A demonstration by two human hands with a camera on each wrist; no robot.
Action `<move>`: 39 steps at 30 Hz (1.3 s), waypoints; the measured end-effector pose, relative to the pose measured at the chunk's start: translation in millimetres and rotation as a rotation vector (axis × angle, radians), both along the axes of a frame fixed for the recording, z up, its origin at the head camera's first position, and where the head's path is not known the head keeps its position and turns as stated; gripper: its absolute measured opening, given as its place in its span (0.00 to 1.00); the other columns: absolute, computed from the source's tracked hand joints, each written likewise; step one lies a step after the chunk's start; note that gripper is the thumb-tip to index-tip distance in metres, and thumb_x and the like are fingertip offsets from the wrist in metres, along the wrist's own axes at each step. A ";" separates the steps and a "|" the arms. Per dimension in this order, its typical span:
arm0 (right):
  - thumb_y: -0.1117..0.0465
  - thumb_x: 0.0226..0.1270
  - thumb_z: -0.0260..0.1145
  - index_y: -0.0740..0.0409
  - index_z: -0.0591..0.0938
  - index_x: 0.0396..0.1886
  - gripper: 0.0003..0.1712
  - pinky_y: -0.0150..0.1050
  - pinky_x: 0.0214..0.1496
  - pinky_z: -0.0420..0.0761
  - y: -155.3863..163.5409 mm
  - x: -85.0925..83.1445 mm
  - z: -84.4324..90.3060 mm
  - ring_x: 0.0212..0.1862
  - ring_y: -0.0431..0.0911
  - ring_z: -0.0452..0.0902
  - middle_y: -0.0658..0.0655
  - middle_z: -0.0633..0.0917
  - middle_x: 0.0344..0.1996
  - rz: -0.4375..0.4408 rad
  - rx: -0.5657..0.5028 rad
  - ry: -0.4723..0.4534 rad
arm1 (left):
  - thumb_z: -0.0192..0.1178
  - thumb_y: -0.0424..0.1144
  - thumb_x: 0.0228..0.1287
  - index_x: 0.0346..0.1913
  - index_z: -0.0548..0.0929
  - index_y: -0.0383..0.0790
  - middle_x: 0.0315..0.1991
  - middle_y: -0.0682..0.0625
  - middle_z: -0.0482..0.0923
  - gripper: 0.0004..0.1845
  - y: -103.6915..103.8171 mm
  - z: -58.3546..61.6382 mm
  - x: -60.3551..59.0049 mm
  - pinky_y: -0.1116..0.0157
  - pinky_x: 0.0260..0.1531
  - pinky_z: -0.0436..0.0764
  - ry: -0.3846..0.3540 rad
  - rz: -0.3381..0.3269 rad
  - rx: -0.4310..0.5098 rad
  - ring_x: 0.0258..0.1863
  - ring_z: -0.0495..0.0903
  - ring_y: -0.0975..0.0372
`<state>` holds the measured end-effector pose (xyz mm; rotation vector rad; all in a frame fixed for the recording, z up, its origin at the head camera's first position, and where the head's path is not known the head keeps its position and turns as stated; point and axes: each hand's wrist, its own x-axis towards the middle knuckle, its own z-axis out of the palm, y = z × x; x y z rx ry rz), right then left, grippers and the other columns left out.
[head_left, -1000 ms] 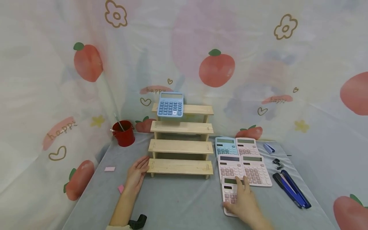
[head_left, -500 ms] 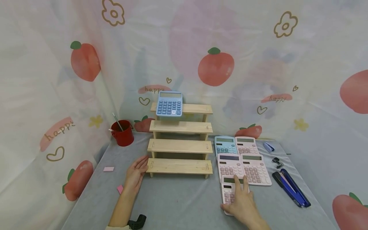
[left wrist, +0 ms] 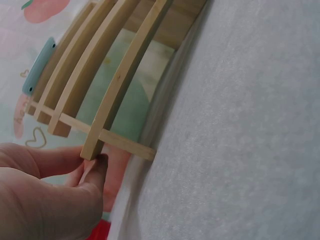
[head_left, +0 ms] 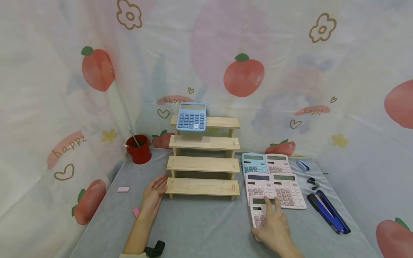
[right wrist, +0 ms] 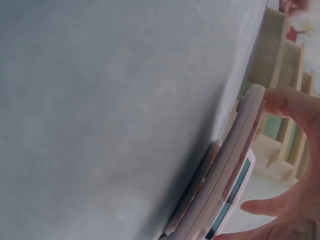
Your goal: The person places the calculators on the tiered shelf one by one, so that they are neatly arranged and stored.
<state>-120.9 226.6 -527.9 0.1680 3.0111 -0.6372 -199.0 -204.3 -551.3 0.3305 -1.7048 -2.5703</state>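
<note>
Stepped wooden rack [head_left: 203, 154]: 1 blue calculator [head_left: 191, 116] on top tier, 5 on table; right hand [head_left: 274, 229] grasping nearest pink calculator [head_left: 259, 213], left hand [head_left: 154, 195] relaxed, flat against rack's bottom step.

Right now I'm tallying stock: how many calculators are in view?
6. One blue calculator on the stand's top step; teal and pink behind; two pink in the middle; the nearest pink one in the right hand.

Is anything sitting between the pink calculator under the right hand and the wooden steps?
Nothing visible: bare grey cloth lies between the pink calculator that the right hand grips and the wooden steps. The other calculators lie behind it.
</note>
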 end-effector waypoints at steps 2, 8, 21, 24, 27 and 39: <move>0.50 0.32 0.87 0.62 0.54 0.81 0.76 0.82 0.49 0.72 0.5 -0.8 5.2 0.62 0.84 0.64 0.79 0.45 0.77 0.002 -0.004 0.025 | 0.51 0.17 0.72 0.78 0.62 0.27 0.77 0.37 0.63 0.32 0.5 0.0 -0.5 0.72 0.59 0.78 0.000 -0.002 -0.002 0.77 0.64 0.52; 0.51 0.35 0.86 0.63 0.55 0.80 0.74 0.80 0.57 0.70 0.5 -9.1 34.5 0.66 0.85 0.59 0.80 0.49 0.76 0.046 -0.007 0.116 | 0.52 0.18 0.72 0.78 0.62 0.28 0.77 0.38 0.64 0.32 1.7 2.1 -0.2 0.73 0.59 0.78 -0.006 -0.003 -0.015 0.77 0.65 0.53; 0.50 0.47 0.83 0.63 0.53 0.82 0.69 0.76 0.56 0.74 -12.1 -55.1 122.9 0.67 0.82 0.62 0.78 0.48 0.79 0.127 -0.062 0.290 | 0.52 0.19 0.73 0.78 0.62 0.28 0.78 0.38 0.64 0.32 3.6 2.8 -0.3 0.76 0.56 0.78 -0.017 -0.010 -0.034 0.76 0.65 0.53; 0.50 0.49 0.82 0.63 0.52 0.83 0.68 0.75 0.56 0.75 -20.0 -71.1 139.8 0.68 0.81 0.63 0.77 0.47 0.79 0.149 -0.066 0.316 | 0.51 0.19 0.72 0.77 0.63 0.28 0.77 0.37 0.64 0.32 2.9 2.2 -0.4 0.76 0.54 0.79 -0.018 0.000 -0.034 0.76 0.65 0.52; 0.49 0.50 0.81 0.62 0.52 0.83 0.67 0.74 0.56 0.75 -30.7 -89.1 155.0 0.68 0.80 0.63 0.76 0.47 0.80 0.167 -0.072 0.334 | 0.51 0.19 0.72 0.77 0.64 0.29 0.77 0.37 0.64 0.31 1.2 1.9 0.2 0.75 0.54 0.79 -0.029 0.004 -0.042 0.76 0.66 0.51; 0.45 0.51 0.80 0.54 0.52 0.84 0.66 0.70 0.53 0.78 -75.8 -156.2 196.4 0.67 0.78 0.64 0.68 0.46 0.82 0.194 -0.131 0.373 | 0.52 0.18 0.72 0.77 0.64 0.28 0.77 0.36 0.65 0.31 2.3 4.8 2.6 0.74 0.55 0.79 -0.011 0.002 -0.044 0.75 0.67 0.51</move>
